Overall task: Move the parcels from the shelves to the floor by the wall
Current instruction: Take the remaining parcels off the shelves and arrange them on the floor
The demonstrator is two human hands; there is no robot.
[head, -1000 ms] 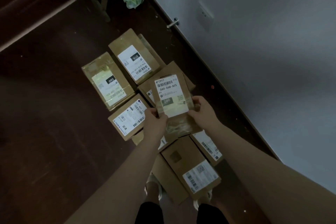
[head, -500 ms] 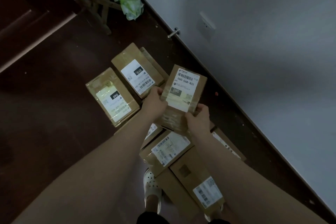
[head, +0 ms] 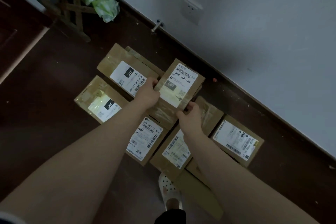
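I hold a brown cardboard parcel with a white label reading 060-06B-A05, low over the dark floor near the wall. My left hand grips its left edge and my right hand grips its near right corner. Whether it touches the floor cannot be told. Around it lie several labelled parcels: one marked 010, one marked 090, two under my forearms and one at the right.
The pale wall with a socket runs diagonally on the right, a door stop at its base. A wooden stool with a green bag stands at the back. My white shoe is below.
Both hands carried the parcel forward and to the right, down toward the floor spot between the 010 parcel and the wall. My view leaned lower over the pile.
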